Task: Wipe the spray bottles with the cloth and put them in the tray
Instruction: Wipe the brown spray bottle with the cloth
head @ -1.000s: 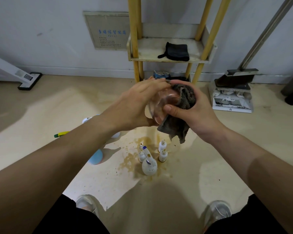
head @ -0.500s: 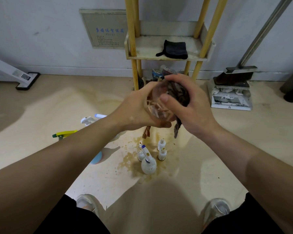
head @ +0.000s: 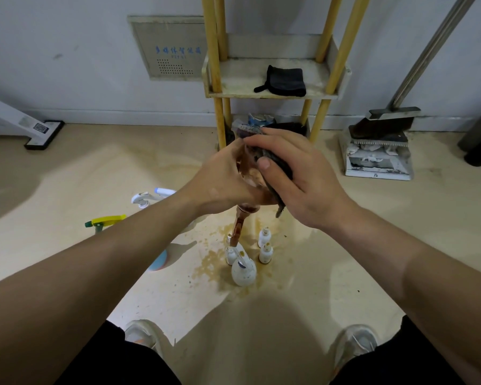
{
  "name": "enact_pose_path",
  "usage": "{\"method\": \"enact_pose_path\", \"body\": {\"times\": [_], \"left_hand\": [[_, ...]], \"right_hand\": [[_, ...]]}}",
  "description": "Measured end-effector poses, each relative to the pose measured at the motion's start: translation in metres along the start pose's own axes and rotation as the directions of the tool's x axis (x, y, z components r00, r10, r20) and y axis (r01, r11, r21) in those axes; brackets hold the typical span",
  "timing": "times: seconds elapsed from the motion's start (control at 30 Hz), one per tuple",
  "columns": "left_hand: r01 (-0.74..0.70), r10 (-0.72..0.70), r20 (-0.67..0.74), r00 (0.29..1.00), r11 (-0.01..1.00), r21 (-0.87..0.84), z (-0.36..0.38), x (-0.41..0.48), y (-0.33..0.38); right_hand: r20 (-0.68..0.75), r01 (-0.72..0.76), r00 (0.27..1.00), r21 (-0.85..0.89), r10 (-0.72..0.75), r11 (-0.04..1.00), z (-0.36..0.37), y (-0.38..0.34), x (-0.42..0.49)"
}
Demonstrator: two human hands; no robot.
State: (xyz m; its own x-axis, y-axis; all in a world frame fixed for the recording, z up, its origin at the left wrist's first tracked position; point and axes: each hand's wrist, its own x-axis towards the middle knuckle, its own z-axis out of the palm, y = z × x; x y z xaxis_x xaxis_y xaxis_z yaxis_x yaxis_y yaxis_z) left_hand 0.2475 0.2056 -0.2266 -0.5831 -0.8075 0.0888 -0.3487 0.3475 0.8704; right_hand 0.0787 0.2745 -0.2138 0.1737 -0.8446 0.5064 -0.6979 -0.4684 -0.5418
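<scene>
Plainly, the clear, brown-tinted plastic spray bottle (head: 250,175) is up in the air between both hands, in front of the rack, turned nozzle-down. The left hand (head: 225,184) wraps its body from the left, fingers curled round the far side. The right hand (head: 306,179) lies over the dark grey, crumpled cloth (head: 264,154), fingers close together on top and thumb pressing the cloth against the bottle's wall.

I judge the bottle light and thin-walled, likely to give under a hard squeeze and slick where wet (the brown residue suggests stickiness too). So the round body is the place to grip, not the slender neck and nozzle hanging below. The cloth looks soft and bunches easily.

The pale shelf tray (head: 233,95) on the yellow-poled rack looks like the destination; it holds a folded black rag (head: 285,80).

Most of the bottle is covered by the hands, and the left fingertips cannot be seen. On the stained floor stand a round white sprayer (head: 243,272) and three small white bottles (head: 265,254). A yellow-and-green trigger head (head: 106,220) is partly cut off by the left forearm.
</scene>
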Motion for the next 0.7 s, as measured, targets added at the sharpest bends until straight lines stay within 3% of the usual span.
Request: {"method": "enact_pose_path", "body": {"times": [0.17, 0.27, 0.4, 0.57, 0.7], "left_hand": [[0.002, -0.001, 0.012, 1.000, 0.999, -0.042, 0.002, -0.001, 0.000], [0.000, 0.001, 0.018, 1.000, 0.999, -0.045, 0.005, -0.002, 0.001], [0.001, 0.002, 0.041, 0.999, 0.998, -0.055, 0.006, -0.002, -0.003], [-0.006, 0.009, 0.051, 0.999, 0.999, -0.047, 0.005, -0.003, -0.005], [-0.007, 0.009, 0.063, 0.998, 1.000, -0.017, 0.005, -0.004, -0.003]], "right_hand": [[0.049, 0.036, 0.998, -0.053, -0.033, 0.998, -0.005, -0.003, 0.002], [0.020, -0.118, 0.993, 0.044, 0.117, 0.992, -0.006, 0.003, 0.006], [0.042, -0.358, 0.932, 0.270, 0.361, 0.894, -0.007, 0.016, 0.007], [0.064, -0.506, 0.842, 0.437, 0.536, 0.744, -0.003, 0.019, 0.005], [0.065, -0.571, 0.793, 0.423, 0.606, 0.703, 0.000, 0.022, 0.004]]}}
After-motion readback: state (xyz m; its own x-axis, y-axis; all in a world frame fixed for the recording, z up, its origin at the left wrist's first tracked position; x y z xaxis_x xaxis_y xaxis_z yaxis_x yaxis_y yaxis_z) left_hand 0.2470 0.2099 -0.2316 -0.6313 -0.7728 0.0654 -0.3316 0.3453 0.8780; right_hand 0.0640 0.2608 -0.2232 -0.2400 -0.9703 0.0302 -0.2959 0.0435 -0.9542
